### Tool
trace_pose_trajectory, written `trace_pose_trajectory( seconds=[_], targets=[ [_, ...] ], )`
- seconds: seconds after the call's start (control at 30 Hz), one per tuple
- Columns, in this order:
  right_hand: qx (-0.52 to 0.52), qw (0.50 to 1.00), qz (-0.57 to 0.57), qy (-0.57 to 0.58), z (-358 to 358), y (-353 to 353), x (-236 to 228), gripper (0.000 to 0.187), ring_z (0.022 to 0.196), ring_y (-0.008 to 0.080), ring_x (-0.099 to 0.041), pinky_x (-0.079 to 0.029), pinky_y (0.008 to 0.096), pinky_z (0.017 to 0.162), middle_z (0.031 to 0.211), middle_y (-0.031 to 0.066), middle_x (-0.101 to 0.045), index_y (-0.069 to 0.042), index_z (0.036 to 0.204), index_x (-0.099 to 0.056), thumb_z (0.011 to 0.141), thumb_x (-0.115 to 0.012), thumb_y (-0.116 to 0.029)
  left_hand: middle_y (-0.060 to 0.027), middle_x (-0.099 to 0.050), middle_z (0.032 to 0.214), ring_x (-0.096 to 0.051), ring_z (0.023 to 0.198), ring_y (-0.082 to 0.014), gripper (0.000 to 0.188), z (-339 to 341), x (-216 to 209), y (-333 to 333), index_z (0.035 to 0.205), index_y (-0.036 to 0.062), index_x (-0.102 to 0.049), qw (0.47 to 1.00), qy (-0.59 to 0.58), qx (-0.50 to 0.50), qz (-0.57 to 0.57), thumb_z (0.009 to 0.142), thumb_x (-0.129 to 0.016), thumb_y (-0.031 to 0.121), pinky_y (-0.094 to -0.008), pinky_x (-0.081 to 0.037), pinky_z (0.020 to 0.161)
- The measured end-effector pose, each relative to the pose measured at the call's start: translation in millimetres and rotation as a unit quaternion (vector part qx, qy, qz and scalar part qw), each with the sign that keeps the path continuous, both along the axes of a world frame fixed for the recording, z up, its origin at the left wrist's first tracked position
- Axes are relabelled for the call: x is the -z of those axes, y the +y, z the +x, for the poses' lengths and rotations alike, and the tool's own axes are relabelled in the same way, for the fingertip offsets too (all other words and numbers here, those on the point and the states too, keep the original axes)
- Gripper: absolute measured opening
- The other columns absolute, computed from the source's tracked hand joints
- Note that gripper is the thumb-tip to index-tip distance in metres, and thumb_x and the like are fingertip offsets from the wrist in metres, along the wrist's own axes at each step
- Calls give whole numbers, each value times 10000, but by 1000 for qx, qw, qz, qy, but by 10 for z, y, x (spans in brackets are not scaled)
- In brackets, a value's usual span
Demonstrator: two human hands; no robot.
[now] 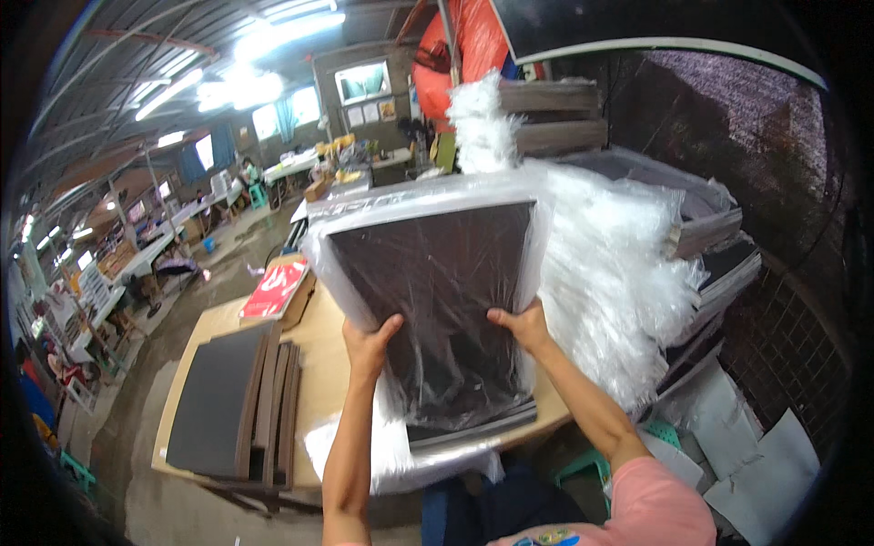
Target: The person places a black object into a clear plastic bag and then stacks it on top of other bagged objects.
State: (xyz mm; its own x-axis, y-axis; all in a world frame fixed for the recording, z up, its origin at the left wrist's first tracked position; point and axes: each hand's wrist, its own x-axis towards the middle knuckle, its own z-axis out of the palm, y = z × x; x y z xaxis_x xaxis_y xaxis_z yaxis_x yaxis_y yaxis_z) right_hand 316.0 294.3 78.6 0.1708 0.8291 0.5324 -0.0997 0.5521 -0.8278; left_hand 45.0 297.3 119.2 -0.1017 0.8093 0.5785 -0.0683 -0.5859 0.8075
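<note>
Above the table, both hands (left hand, right hand) grip a plastic-wrapped dark panel.

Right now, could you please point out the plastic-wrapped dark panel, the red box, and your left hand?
plastic-wrapped dark panel (437,300), head view, centre face.
red box (276,289), head view, top.
left hand (369,344), head view, back.

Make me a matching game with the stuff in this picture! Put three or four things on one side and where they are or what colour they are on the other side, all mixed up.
Things:
1. wrapped dark panel
2. bare dark boards
3. red booklet
4. loose clear plastic

Descriptions:
A. lying on a box at the far end of the table
B. bunched up to the right of the hands
C. gripped by the left hand and right hand
D. stacked flat on the left part of the wooden table

Pairs: 1-C, 2-D, 3-A, 4-B
</note>
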Motion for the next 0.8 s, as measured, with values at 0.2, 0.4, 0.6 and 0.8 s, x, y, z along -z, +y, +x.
trace_pose_trajectory(
  seconds=[0.2,0.4,0.6,0.8],
  targets=[
    [0,996,-51,-77,224,87,403,778,1066,227,-551,-436,347,923,1137,125,-596,48,1211,-485,596,-874,-228,-98,-593,1091,-562,998,-209,735,-118,167,68,1159,-43,-488,995,-51,83,4,601,-871,241,-321,-439,878],
    [-22,997,-67,-39,-1,-194,840,822,1075,208,-547,-417,342,942,1145,104,-596,23,1219,-486,554,-896,-232,-136,-471,1281,-442,1188,-244,921,-424,487,207,1316,-10,-359,995,-1,99,-29,663,-774,489,-370,-343,1002],
    [-56,991,-96,-70,195,-158,781,933,1131,236,-503,-390,351,973,1252,158,-503,41,1306,-366,599,-873,-295,-160,-326,1414,-320,1322,-280,898,-603,-1037,436,1413,14,-249,950,-51,274,138,803,-579,584,-398,-281,1071],
    [325,873,279,-234,-146,-483,-596,882,1231,290,-404,-289,457,1040,1242,167,-470,6,1343,-338,708,-753,-444,-133,-523,1203,-544,1053,-176,475,-730,-1738,678,1244,39,-479,954,252,90,-137,843,-617,252,-333,-458,895]
  ],
)
